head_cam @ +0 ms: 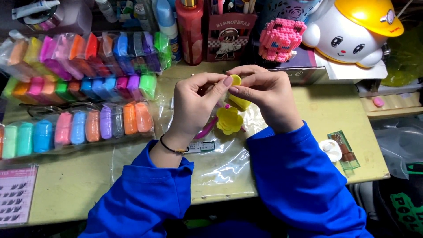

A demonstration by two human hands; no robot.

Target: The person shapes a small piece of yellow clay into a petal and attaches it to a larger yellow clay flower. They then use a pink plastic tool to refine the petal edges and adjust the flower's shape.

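Seen from the head camera, both hands meet above a clear plastic sheet [220,165] spread on the yellowish desk [335,110]. The left hand [194,105] pinches a small disc of yellow clay [236,79] between thumb and forefinger, its fingers closed on the piece. The right hand [264,94] touches the same disc from the other side and is curled around a larger lump of yellow clay [240,102] in its palm; how firmly it holds that lump is hard to tell, since the fingers hide most of it. Just below the hands, on the sheet, lies a yellow clay flower [229,120] with a pink tool [205,130] beside it. To the left sit rows of bagged coloured clay sticks [83,123]. At the back stand a pink bead figure [281,39] and a white toy with a yellow helmet [348,37]. A small white cap [330,150] lies near the right sleeve.
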